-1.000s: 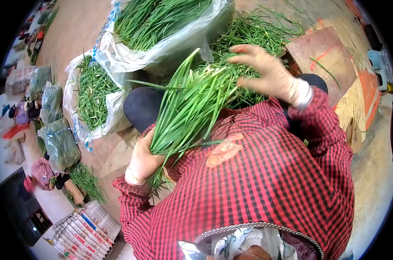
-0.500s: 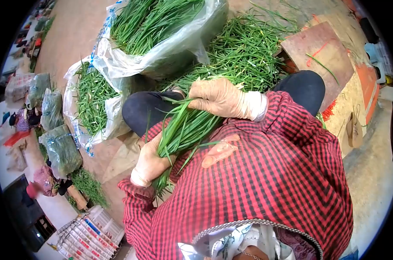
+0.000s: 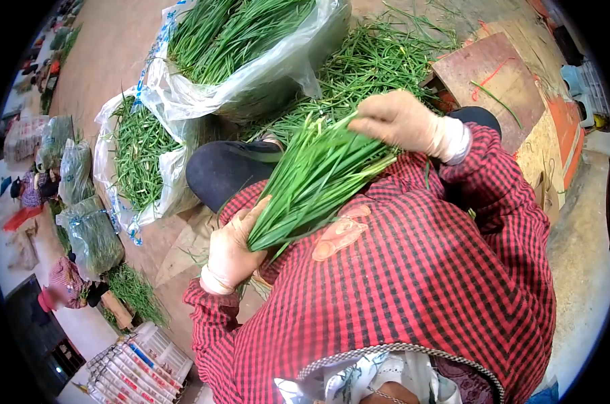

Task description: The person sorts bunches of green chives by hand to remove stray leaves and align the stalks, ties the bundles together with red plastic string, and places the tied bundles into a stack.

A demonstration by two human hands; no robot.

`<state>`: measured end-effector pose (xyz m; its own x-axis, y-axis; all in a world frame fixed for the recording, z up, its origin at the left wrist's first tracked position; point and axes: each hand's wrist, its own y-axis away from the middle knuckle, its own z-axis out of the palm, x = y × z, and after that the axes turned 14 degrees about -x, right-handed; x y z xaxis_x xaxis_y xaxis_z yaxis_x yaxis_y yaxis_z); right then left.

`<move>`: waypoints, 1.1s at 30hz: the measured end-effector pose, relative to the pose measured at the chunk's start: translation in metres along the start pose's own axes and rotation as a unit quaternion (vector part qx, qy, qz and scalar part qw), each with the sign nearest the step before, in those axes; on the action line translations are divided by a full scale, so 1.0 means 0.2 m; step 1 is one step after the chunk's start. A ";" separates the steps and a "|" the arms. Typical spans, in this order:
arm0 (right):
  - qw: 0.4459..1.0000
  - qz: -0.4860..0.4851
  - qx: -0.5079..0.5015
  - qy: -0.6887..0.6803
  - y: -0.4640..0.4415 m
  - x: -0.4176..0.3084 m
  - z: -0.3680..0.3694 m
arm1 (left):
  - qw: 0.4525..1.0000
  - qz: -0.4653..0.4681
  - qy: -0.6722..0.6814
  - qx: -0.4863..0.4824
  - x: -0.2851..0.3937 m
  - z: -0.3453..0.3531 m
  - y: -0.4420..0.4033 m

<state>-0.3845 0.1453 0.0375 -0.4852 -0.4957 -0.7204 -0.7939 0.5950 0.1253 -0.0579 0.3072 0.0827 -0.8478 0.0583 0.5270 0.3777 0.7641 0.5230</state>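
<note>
My left hand (image 3: pixel 232 252), in a pale glove, is wrapped round the lower end of a bunch of garlic chives (image 3: pixel 312 185). The bunch fans out over my lap, pointing up and to the right. My gloved right hand (image 3: pixel 399 121) is at its upper right end, fingers curled and closed on some of the stalks; its fingertips are partly hidden. Just beyond my hands, a loose heap of garlic chives (image 3: pixel 379 64) covers the floor. Behind my left knee a clear plastic bag (image 3: pixel 251 94) holds long, neatly laid chives.
A smaller plastic bag (image 3: pixel 106 128) of cut greens stands at the left. A brown board (image 3: pixel 500 77) lies beyond my right knee. Several filled bags (image 3: pixel 93 232), a person (image 3: pixel 69 283) and a white crate (image 3: pixel 140 360) are along the left side.
My right hand has moved right, away from the middle of the bunch to its far end. The bunch is now spread wider and straighter, and my left hand still grips its lower end.
</note>
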 end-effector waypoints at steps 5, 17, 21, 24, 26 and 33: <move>0.964 0.196 0.152 -0.092 0.08 0.38 -0.15 | 0.998 0.017 -0.038 0.052 -0.03 0.01 0.05; 0.941 0.060 -0.232 -0.240 -0.04 0.11 0.28 | 0.991 0.006 -0.094 0.097 -0.03 0.03 0.09; 0.927 0.093 -0.241 -0.271 -0.01 0.12 0.25 | 0.985 0.016 -0.124 0.118 -0.08 0.10 0.11; 0.925 0.049 -0.223 -0.302 0.04 0.16 0.19 | 0.976 0.039 -0.161 0.138 -0.08 0.13 0.09; 0.950 0.075 -0.222 -0.206 0.06 0.12 0.05 | 0.977 0.046 -0.154 0.138 -0.09 0.15 0.08; 0.950 0.310 0.046 -0.007 0.14 0.54 -0.15 | 0.980 0.038 -0.140 0.136 -0.09 0.18 0.09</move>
<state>-0.4713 0.0895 -0.0166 -0.8436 -0.0238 -0.5365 -0.3211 0.8231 0.4685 -0.0493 0.3421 0.0581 -0.9041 0.2675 0.3332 0.3635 0.8914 0.2706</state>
